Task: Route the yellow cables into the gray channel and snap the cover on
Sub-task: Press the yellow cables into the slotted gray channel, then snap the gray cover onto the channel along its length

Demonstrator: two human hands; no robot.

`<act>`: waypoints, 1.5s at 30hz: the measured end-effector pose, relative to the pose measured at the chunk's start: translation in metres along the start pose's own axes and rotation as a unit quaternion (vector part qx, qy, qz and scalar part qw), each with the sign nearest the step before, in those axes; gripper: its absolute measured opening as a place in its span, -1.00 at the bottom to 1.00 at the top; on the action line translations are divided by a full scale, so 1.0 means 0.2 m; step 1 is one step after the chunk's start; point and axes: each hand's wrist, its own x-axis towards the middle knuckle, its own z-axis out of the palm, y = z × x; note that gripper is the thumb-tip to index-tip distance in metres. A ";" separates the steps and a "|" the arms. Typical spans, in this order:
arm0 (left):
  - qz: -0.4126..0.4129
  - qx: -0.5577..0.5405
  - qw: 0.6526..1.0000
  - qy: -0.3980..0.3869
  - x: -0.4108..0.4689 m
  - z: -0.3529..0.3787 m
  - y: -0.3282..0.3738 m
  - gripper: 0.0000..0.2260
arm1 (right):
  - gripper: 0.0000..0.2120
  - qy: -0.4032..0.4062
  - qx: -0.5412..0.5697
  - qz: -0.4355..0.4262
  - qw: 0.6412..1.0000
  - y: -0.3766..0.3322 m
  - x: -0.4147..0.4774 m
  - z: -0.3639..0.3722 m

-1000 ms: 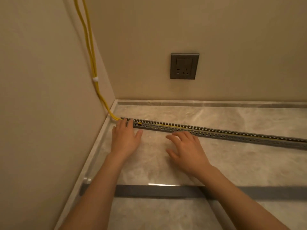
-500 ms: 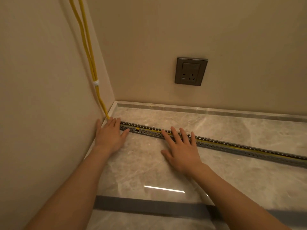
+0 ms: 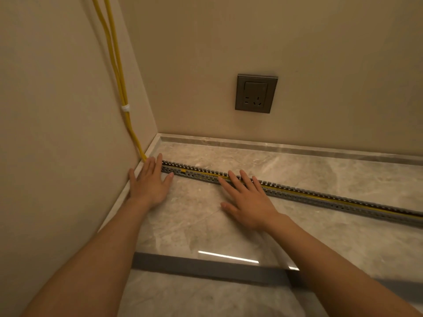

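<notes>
While our left hand [image 3: 150, 183] lay flat with its fingers spread at the corner end of the gray channel [image 3: 286, 192], our right hand [image 3: 248, 199] lay open farther along, palm down on the marble floor [image 3: 320, 236] and fingertips resting over the channel's slotted wall. Neither hand gripped anything. We saw the yellow cables [image 3: 117, 72] running down the left wall, bound together by a white tie [image 3: 125, 108], then passing behind our left hand at the skirting. Beyond that hand a yellow line showed inside the channel, continuing toward the right edge of view. The channel lay open on the floor, running from the corner away to the right. Nearer to us a flat gray cover [image 3: 206, 267] lay on the floor, well apart from the channel and partly under our right forearm. A gray wall socket [image 3: 256, 93] sat on the far wall.
</notes>
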 end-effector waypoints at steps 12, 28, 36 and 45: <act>0.317 -0.099 0.943 -0.006 -0.68 0.04 0.52 -0.44 | -0.67 0.036 0.263 0.022 0.964 0.06 -0.22 -0.21; 0.449 -0.027 0.888 0.097 -0.83 0.05 0.65 -0.66 | -0.67 -0.086 0.187 -0.048 0.977 0.06 -0.44 -0.35; 0.436 -0.108 0.878 0.165 -0.68 -0.19 0.68 -0.67 | -0.64 0.006 0.208 -0.042 0.977 0.10 -0.44 -0.46; 0.450 -0.122 0.867 0.177 -0.47 -0.35 0.74 -0.67 | -0.37 0.103 0.037 -0.025 0.994 0.19 -0.42 -0.50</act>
